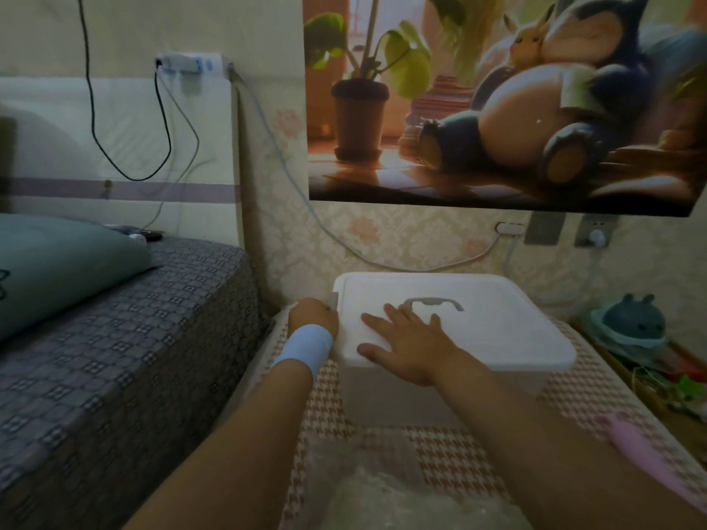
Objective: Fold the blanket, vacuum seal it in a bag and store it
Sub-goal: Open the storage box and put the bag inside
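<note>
A white plastic storage box [440,399] with its white lid [497,327] on stands on a houndstooth-patterned surface [451,449]. A grey handle [434,302] lies flat in the lid's middle. My right hand [409,346] rests flat on the lid with its fingers spread, just in front of the handle. My left hand [313,311], with a light blue wristband, is at the box's left side by a grey latch [334,300]; its fingers are hidden behind the hand. A crumpled clear plastic bag [401,495] lies at the bottom of the view, between my forearms.
A bed with a grey patterned cover [126,346] and a teal pillow [57,265] is to the left. Cables [321,219] hang along the wall behind the box. A pink object [642,449] lies at the right, beside a crate with a teal plush toy [633,319].
</note>
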A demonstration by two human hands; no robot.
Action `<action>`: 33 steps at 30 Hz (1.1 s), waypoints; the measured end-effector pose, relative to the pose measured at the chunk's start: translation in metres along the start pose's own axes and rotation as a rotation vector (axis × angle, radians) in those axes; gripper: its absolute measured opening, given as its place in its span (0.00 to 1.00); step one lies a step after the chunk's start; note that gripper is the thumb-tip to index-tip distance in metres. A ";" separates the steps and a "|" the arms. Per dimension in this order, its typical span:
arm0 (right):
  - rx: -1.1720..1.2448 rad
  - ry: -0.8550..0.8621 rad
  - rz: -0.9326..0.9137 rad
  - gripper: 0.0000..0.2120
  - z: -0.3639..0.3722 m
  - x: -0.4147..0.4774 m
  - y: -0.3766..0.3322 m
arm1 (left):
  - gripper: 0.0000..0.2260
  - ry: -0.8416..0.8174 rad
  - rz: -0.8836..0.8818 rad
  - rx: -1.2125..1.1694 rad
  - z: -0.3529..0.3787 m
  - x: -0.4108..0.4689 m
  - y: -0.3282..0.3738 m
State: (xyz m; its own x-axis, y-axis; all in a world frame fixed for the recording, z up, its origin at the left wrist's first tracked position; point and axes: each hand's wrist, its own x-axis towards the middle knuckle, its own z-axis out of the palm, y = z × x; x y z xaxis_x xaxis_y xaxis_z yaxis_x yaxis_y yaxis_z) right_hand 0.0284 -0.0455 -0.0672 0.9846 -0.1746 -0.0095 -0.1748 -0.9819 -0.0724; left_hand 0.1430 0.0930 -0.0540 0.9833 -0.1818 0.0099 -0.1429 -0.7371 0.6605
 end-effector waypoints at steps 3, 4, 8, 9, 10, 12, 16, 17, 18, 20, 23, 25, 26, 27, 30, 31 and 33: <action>-0.015 0.044 -0.003 0.37 0.003 0.001 -0.002 | 0.15 0.024 0.012 0.044 0.001 -0.001 0.007; -0.016 0.054 -0.003 0.37 0.003 0.002 -0.001 | 0.13 0.024 0.021 0.069 0.000 -0.002 0.009; 0.010 0.043 -0.004 0.37 0.004 0.001 -0.001 | 0.11 -0.020 -0.050 0.087 0.002 0.001 0.001; 0.015 0.045 -0.006 0.37 0.004 0.001 0.000 | 0.12 -0.023 -0.048 0.117 0.000 0.000 0.000; 0.022 0.047 -0.007 0.37 0.003 0.000 0.000 | 0.13 -0.020 -0.006 0.166 -0.001 0.001 0.001; 0.047 0.041 -0.005 0.37 0.002 0.001 0.001 | 0.18 -0.024 0.135 0.283 -0.003 -0.001 0.007; 0.128 0.057 -0.015 0.36 -0.002 -0.004 -0.003 | 0.28 -0.287 0.251 0.414 0.006 -0.018 0.018; 0.162 0.059 -0.020 0.36 -0.005 -0.007 -0.003 | 0.32 -0.354 0.239 0.436 0.007 -0.022 0.019; 0.192 0.053 -0.031 0.36 -0.007 -0.009 -0.002 | 0.35 -0.393 0.225 0.422 0.008 -0.023 0.018; 0.217 0.043 -0.057 0.38 -0.014 -0.019 0.009 | 0.36 -0.389 0.211 0.353 0.003 -0.023 0.018; 0.102 0.038 -0.021 0.43 -0.021 -0.037 0.043 | 0.36 -0.304 0.352 0.487 -0.002 -0.029 0.023; -0.007 0.028 0.080 0.48 -0.022 -0.050 0.070 | 0.34 -0.297 0.491 0.532 0.003 -0.040 0.034; -0.041 0.018 0.154 0.51 -0.021 -0.056 0.082 | 0.33 -0.341 0.526 0.513 0.009 -0.045 0.041; -0.054 0.005 0.230 0.54 -0.019 -0.060 0.089 | 0.33 -0.389 0.543 0.498 0.014 -0.051 0.046; -0.007 -0.024 0.369 0.59 -0.011 -0.066 0.090 | 0.36 -0.409 0.616 0.658 0.025 -0.061 0.052; 0.005 -0.025 0.377 0.59 -0.009 -0.064 0.086 | 0.37 -0.401 0.628 0.718 0.023 -0.061 0.050; -0.009 -0.024 0.363 0.58 -0.009 -0.059 0.077 | 0.35 -0.401 0.611 0.773 0.016 -0.054 0.043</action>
State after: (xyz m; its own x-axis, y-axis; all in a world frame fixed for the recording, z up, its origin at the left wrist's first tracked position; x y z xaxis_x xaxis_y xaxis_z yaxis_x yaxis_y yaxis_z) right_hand -0.0431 -0.1113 -0.0631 0.8584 -0.5099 -0.0564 -0.5125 -0.8571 -0.0513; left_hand 0.0819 0.0609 -0.0379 0.6313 -0.7583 -0.1623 -0.7714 -0.6356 -0.0310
